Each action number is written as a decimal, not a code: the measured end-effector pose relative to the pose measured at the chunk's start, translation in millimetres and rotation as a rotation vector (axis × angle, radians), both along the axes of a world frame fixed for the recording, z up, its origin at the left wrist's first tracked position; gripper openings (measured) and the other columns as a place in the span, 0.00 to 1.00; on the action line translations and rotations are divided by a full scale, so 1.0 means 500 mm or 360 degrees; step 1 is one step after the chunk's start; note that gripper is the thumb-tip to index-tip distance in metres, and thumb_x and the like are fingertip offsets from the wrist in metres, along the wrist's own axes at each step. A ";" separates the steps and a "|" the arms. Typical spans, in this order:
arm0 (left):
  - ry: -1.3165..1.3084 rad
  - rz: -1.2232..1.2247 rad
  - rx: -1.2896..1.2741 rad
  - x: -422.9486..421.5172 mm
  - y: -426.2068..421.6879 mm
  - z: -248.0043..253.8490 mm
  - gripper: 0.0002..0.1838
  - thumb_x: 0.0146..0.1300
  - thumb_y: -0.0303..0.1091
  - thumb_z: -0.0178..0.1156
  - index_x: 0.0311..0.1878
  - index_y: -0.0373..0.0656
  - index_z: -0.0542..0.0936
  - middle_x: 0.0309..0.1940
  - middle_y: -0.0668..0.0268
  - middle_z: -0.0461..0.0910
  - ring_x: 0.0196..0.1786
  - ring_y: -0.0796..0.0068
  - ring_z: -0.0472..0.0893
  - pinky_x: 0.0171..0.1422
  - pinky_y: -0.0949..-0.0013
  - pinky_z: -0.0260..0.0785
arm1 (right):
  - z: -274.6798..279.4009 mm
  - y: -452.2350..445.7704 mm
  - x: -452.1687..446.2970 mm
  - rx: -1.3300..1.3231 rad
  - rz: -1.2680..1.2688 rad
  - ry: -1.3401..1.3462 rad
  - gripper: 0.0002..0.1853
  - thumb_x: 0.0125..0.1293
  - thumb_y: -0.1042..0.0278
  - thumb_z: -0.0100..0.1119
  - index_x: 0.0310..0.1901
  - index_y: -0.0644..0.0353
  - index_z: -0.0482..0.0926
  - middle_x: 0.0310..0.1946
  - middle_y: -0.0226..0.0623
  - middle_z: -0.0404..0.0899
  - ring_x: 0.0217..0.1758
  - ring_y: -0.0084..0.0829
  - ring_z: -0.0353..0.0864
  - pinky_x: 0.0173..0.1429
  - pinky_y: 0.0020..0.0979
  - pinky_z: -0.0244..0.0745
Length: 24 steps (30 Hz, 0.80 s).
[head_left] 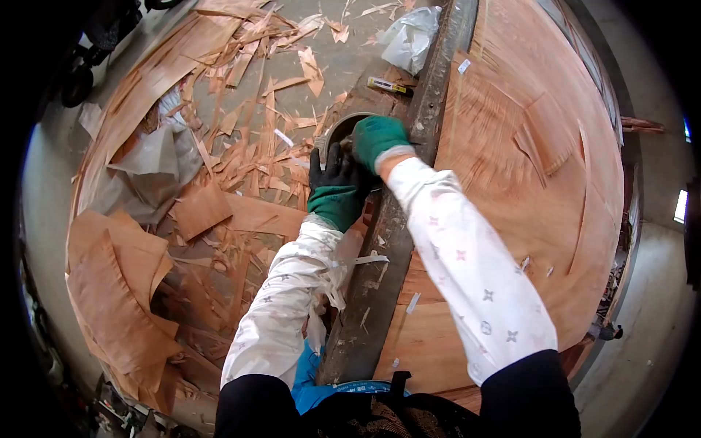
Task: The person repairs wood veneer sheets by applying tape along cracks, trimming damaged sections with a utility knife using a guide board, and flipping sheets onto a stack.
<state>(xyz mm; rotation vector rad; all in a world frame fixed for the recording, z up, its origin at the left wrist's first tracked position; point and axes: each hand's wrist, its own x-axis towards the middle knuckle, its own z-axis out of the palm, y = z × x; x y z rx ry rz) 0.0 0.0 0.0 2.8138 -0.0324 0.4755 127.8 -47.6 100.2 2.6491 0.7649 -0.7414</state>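
The left hand, fingers slightly spread, is at the near edge of a round bowl; the right hand curls its fingers over the bowl's right side, pinching what I cannot tell. A cutter knife lies just beyond them.

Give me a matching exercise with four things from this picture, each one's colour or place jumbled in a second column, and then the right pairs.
Things
A. Left hand
B. Right hand
C. Clear plastic bag
D. Crumpled grey sheet

Colour or place
1. Among wood scraps on the left side of the picture
2. Gloved in green across its back
3. Near the top of the picture, beside the dark beam
4. Gloved in black at the fingers, green toward the wrist

Right pairs
A-4, B-2, C-3, D-1
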 end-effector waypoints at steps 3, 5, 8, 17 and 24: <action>-0.0068 0.0003 0.0270 0.048 0.063 0.007 0.33 0.50 0.50 0.63 0.59 0.46 0.73 0.59 0.62 0.71 0.66 0.56 0.66 0.69 0.35 0.47 | 0.057 -0.089 0.099 0.0453 0.0324 -0.0563 0.11 0.59 0.66 0.53 0.39 0.58 0.83 0.34 0.45 0.83 0.39 0.43 0.83 0.43 0.39 0.78; 0.0021 0.0000 0.0245 0.015 0.027 0.018 0.33 0.50 0.50 0.63 0.60 0.46 0.73 0.59 0.63 0.71 0.66 0.56 0.66 0.69 0.36 0.47 | 0.208 -0.291 0.121 0.0544 0.0339 -0.0925 0.07 0.59 0.67 0.55 0.34 0.57 0.81 0.29 0.46 0.80 0.31 0.46 0.81 0.36 0.43 0.75; 0.0059 -0.0086 0.0073 -0.005 0.001 0.010 0.34 0.50 0.51 0.62 0.61 0.47 0.72 0.62 0.64 0.69 0.69 0.58 0.63 0.71 0.37 0.44 | 0.446 -0.659 0.148 -0.0036 0.0312 -0.1350 0.07 0.59 0.65 0.57 0.32 0.57 0.80 0.25 0.48 0.79 0.29 0.50 0.79 0.32 0.46 0.73; -0.0229 -0.1075 -0.0538 -0.177 -0.176 0.485 0.31 0.54 0.42 0.64 0.61 0.45 0.71 0.64 0.55 0.67 0.66 0.48 0.64 0.69 0.46 0.52 | 0.363 -0.613 -0.539 0.0719 -0.0210 -0.1073 0.10 0.62 0.57 0.56 0.34 0.54 0.78 0.18 0.38 0.74 0.17 0.40 0.74 0.21 0.39 0.68; 0.0886 -0.1428 -0.1087 -0.449 -0.269 0.497 0.23 0.56 0.20 0.56 0.57 0.41 0.74 0.35 0.58 0.83 0.29 0.66 0.82 0.28 0.69 0.72 | 0.418 -0.542 -0.743 0.1096 -0.0907 0.0143 0.20 0.55 0.60 0.64 0.49 0.57 0.76 0.37 0.42 0.80 0.44 0.45 0.81 0.45 0.41 0.76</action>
